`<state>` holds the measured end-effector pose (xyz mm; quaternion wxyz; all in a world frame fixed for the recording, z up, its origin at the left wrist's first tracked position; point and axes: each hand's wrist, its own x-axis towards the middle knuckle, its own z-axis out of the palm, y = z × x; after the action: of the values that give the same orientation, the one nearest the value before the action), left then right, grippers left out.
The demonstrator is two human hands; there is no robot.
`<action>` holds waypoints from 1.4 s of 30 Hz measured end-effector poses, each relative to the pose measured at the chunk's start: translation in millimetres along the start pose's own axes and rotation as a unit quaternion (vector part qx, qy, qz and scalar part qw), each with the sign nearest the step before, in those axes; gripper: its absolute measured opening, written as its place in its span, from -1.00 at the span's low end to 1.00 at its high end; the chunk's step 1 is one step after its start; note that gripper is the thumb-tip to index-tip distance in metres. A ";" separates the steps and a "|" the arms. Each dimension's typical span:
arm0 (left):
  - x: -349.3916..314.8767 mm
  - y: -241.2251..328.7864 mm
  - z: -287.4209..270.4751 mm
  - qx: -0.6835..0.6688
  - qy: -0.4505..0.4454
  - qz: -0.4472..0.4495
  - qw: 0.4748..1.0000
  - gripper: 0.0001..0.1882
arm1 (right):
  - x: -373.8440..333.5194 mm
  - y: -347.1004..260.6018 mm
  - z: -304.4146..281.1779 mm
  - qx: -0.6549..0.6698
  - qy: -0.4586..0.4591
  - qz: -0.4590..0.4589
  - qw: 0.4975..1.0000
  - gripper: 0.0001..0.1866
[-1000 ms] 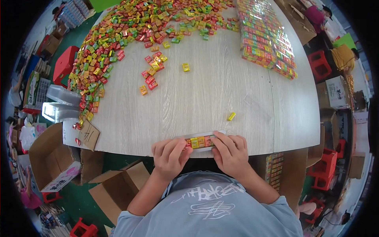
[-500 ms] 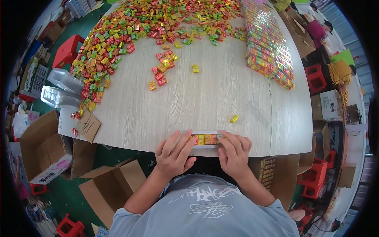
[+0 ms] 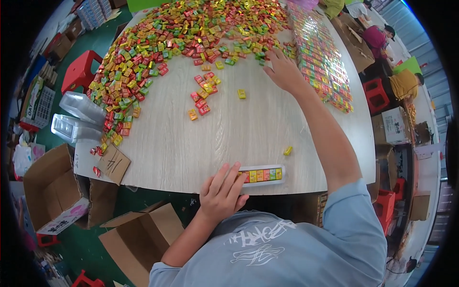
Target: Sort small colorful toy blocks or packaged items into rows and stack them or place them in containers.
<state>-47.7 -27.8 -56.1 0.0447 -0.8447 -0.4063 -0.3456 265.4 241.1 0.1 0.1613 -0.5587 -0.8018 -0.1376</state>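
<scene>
Tray (image 3: 284, 174) of wrapped pieces (image 3: 260, 175) lies partly under the open left hand (image 3: 222, 190); right hand (image 3: 285, 73) at the pile (image 3: 191, 31), grip unclear.

Pretty bright, fairly even light here, with only soft shadows on the pale wood-grain table (image 3: 162, 138). Glare speckles the film-wrapped packs (image 3: 321, 67) and the clear plastic trays (image 3: 71, 128). Heavy fisheye though: table edges bow, corners go black, rim details look mushy.

On the desk (image 3: 215, 143), a tray (image 3: 284, 173) extends right from beneath the left hand (image 3: 221, 192); packet pile (image 3: 191, 26), beyond and left of the right hand (image 3: 286, 72); bundled packs (image 3: 325, 60), to its right.
</scene>
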 end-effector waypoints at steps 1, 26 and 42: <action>0.3 0.7 -0.4 -0.001 -0.002 0.000 1.000 -0.45 | 4.0 5.5 6.4 0.033 -0.048 0.034 0.998 -0.53; 0.7 -2.5 2.6 0.005 0.009 0.012 1.000 -0.52 | 7.4 -2.6 9.3 0.017 -0.070 -0.011 0.997 -0.36; 2.0 -4.3 5.3 -0.008 0.023 0.021 0.999 -0.51 | -32.9 -48.7 -14.4 0.093 -0.120 -0.001 0.988 -0.50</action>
<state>-47.0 -21.7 -59.7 0.0550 -0.8454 -0.3844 -0.3669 231.7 190.8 -2.4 0.1153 -0.5527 -0.8254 0.0056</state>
